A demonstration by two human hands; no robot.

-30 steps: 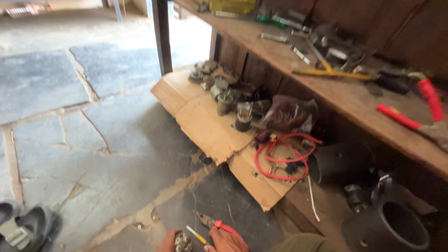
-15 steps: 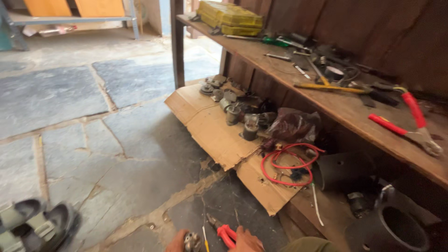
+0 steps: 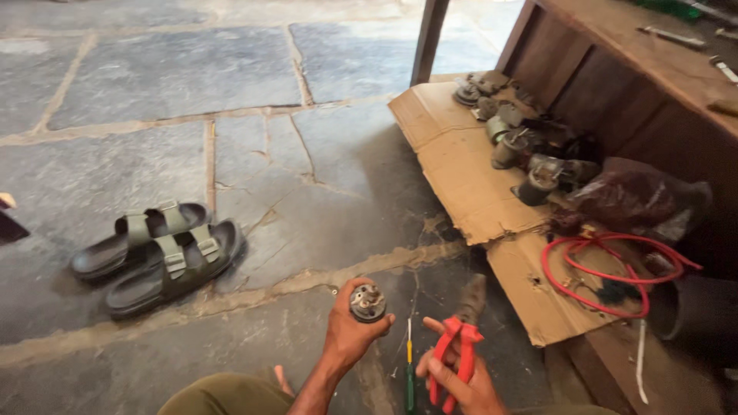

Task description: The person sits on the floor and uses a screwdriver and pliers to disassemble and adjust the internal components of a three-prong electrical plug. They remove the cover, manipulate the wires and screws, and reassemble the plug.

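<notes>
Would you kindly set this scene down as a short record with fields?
left hand: the left hand holds a small round metal part upright
right hand: the right hand grips red-handled pliers, nose pointing away
floor between hands: a screwdriver with a yellow and green handle lies on the stone floor
left side: a pair of green sandals
right side: flattened cardboard bearing metal parts and a coil of red wire, under a wooden bench

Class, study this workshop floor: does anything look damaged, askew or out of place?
Yes. The cardboard sheet under the metal parts is torn and ragged along its near edge. A red cable sprawls in loose loops, and a pair of sandals sits on the stone floor.
</notes>
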